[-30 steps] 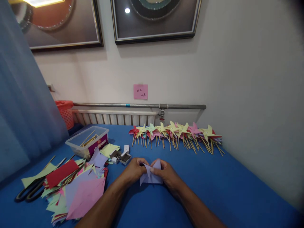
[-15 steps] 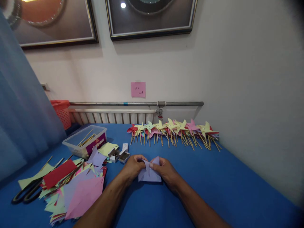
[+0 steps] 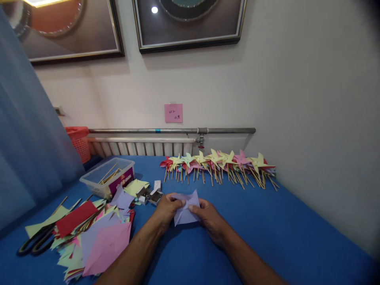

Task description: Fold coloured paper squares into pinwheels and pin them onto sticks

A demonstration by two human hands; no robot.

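A lilac paper square [image 3: 187, 211], cut and partly folded, sits between both hands over the blue table [image 3: 267, 229]. My left hand [image 3: 166, 209] pinches its left side with the fingers closed. Its right side and middle are pinched by my right hand [image 3: 209, 217], thumb pressing a folded corner toward the centre. Both forearms reach in from the bottom edge.
A row of finished paper pinwheels on sticks [image 3: 219, 166] lies along the back. To the left are a heap of coloured paper squares [image 3: 95, 237], black scissors [image 3: 32, 243], a clear tub of sticks [image 3: 108, 176], small pin boxes [image 3: 150, 194] and an orange basket [image 3: 80, 140].
The lilac paper's upper corners have spread wider and the hands have shifted slightly on it. The camera tilted a little.
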